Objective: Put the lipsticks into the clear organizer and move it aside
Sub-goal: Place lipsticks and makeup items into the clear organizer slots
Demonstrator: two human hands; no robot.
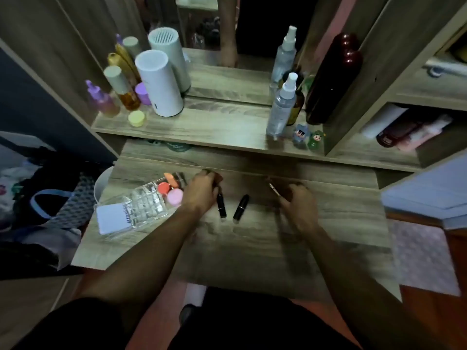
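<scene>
The clear organizer (145, 204) stands at the left of the wooden desk (252, 238), with an orange and a pink round item and a white card in it. Two black lipsticks lie mid-desk: one (221, 204) right beside my left hand (202, 189), the other (241, 206) apart to its right. My left hand is curled over the top end of the first lipstick; whether it grips it is unclear. My right hand (294, 200) is blurred and holds a thin rose-gold lipstick (273, 189) between its fingers.
A raised shelf (202, 127) behind the desk carries a white cylinder (159, 83), several bottles, a clear spray bottle (281, 107), a dark red bottle and two small figurines. A mirror stands behind. Bags and cloth lie left of the desk.
</scene>
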